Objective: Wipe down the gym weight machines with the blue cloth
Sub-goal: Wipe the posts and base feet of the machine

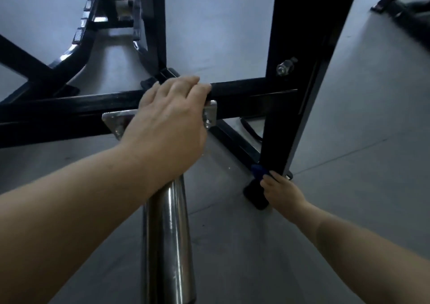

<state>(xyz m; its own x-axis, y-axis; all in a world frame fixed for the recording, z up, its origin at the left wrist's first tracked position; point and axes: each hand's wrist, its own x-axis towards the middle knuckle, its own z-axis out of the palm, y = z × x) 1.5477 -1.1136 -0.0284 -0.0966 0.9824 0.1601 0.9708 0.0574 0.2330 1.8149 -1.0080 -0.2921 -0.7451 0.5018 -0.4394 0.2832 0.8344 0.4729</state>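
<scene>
Cloth (pixel 258 171) pinched by right hand (pixel 281 193) at upright (pixel 300 75) base, 4 o'clock — wiping underway; left hand (pixel 172 115) grips crossbar (pixel 244 94). Next: stroke upward.

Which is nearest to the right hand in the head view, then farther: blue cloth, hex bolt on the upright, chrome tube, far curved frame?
1. blue cloth, at the right hand's fingertips.
2. chrome tube, to its left.
3. hex bolt, higher on the upright.
4. curved frame, far upper left.

Blue cloth (pixel 257 171) mostly hidden behind upright (pixel 300 75)
</scene>
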